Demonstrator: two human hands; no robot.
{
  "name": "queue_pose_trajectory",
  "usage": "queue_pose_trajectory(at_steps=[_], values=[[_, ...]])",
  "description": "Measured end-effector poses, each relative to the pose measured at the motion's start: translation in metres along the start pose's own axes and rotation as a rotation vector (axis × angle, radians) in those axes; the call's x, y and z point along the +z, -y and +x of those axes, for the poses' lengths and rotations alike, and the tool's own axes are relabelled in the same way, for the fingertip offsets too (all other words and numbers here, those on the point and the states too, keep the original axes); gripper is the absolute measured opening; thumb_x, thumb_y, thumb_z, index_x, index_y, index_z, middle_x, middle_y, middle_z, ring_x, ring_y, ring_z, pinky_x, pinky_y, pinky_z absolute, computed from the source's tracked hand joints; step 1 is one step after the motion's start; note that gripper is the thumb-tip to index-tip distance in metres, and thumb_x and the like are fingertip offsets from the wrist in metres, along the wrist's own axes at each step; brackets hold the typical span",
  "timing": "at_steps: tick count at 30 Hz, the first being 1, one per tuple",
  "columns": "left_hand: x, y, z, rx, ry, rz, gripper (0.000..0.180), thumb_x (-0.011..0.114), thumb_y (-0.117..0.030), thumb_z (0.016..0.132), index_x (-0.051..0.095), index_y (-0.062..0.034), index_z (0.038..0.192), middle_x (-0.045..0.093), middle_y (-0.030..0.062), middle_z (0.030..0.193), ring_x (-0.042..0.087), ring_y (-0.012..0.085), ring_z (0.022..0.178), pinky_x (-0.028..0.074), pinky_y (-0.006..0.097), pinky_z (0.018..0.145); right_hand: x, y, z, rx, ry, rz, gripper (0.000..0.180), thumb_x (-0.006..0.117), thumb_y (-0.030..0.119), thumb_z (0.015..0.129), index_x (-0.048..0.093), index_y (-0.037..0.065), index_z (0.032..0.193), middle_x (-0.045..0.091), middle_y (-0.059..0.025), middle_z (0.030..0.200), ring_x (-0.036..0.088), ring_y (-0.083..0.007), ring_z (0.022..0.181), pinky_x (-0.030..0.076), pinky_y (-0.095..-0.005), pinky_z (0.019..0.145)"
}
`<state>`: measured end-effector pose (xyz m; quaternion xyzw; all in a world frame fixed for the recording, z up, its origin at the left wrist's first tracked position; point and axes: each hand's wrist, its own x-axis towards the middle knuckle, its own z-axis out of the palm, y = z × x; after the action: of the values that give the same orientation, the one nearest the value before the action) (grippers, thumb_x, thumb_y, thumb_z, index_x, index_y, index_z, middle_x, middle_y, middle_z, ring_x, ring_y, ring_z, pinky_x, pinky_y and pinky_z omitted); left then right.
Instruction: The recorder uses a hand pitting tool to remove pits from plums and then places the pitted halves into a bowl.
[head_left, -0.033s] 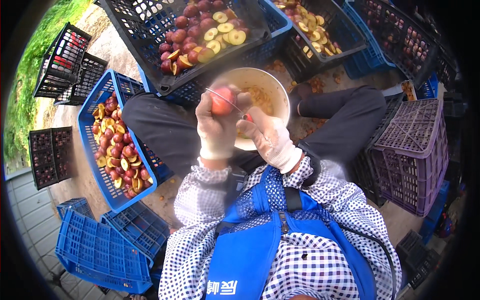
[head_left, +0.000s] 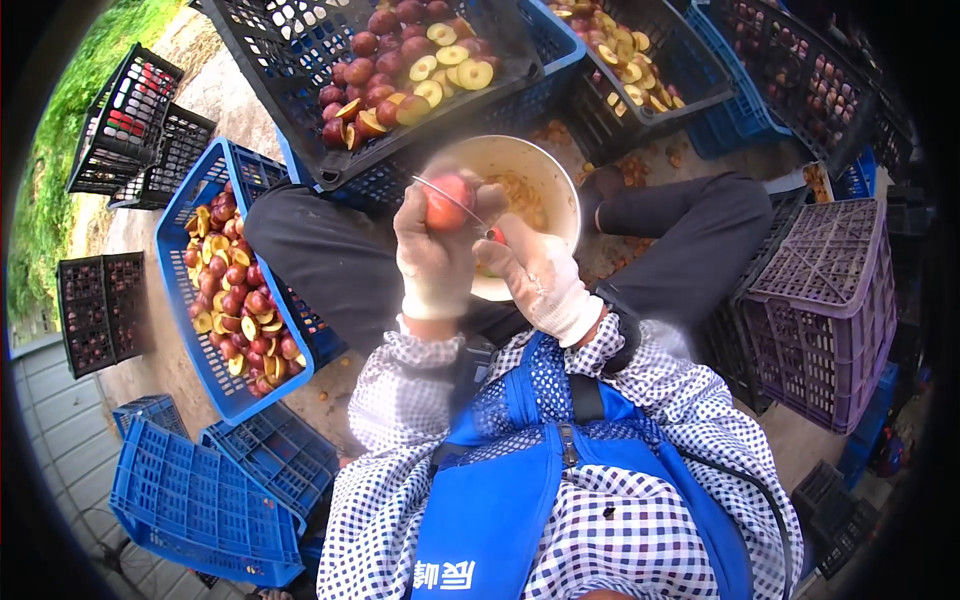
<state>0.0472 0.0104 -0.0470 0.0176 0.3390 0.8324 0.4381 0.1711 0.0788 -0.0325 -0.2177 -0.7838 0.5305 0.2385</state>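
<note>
My left hand (head_left: 428, 252), in a pale glove, is closed around a red plum (head_left: 450, 203) above a cream bucket (head_left: 565, 190). My gloved right hand (head_left: 540, 278) grips a small knife by its red handle (head_left: 496, 235). The thin blade lies across the plum, between it and the camera. Yellowish-brown scraps (head_left: 520, 195) cover the bottom of the bucket, which stands between my bent legs. A blur over the lens softens the plum and the left fingers.
Ahead, a black crate (head_left: 280, 110) holds whole and cut plums. Further cut plums fill a blue crate (head_left: 225, 405) at left and a black crate (head_left: 700, 100) at far right. Blue crates (head_left: 205, 500) lie at lower left; a purple crate (head_left: 825, 300) stands at right.
</note>
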Motion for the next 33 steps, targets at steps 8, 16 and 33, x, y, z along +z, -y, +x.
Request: queue_pose_trajectory(at_steps=[8, 16, 33], values=[[-0.008, 0.003, -0.006, 0.004, -0.004, 0.101, 0.054, 0.047, -0.046, 0.098, 0.053, -0.0003, 0.126, 0.063, 0.0126, 0.107, 0.066, 0.0302, 0.099, 0.051, 0.043, 0.094, 0.012, -0.012, -0.005, 0.125, 0.058, -0.096, 0.029, 0.064, 0.029, 0.097, 0.058, 0.002, 0.107, 0.067, -0.0222, 0.084, 0.066, -0.0418, 0.08, 0.051, -0.0461, 0.069], [-0.008, 0.002, -0.008, 0.068, 0.032, 0.215, 0.058, 0.05, -0.051, 0.097, 0.053, 0.0005, 0.124, 0.065, 0.0143, 0.109, 0.064, 0.034, 0.11, 0.049, 0.044, 0.099, 0.025, -0.026, 0.002, 0.169, 0.089, 0.126, 0.03, 0.065, 0.029, 0.097, 0.059, 0.001, 0.105, 0.068, -0.0215, 0.086, 0.067, -0.0403, 0.083, 0.051, -0.0442, 0.072], [0.022, -0.021, -0.018, 0.049, 0.171, 0.72, 0.051, 0.064, -0.036, 0.087, 0.058, 0.0026, 0.119, 0.069, 0.0176, 0.114, 0.06, 0.0258, 0.116, 0.043, 0.039, 0.105, 0.01, -0.037, 0.002, -0.031, 0.128, 0.373, 0.034, 0.062, 0.025, 0.099, 0.06, 0.001, 0.123, 0.069, -0.0117, 0.109, 0.066, -0.021, 0.101, 0.05, -0.0332, 0.087]])
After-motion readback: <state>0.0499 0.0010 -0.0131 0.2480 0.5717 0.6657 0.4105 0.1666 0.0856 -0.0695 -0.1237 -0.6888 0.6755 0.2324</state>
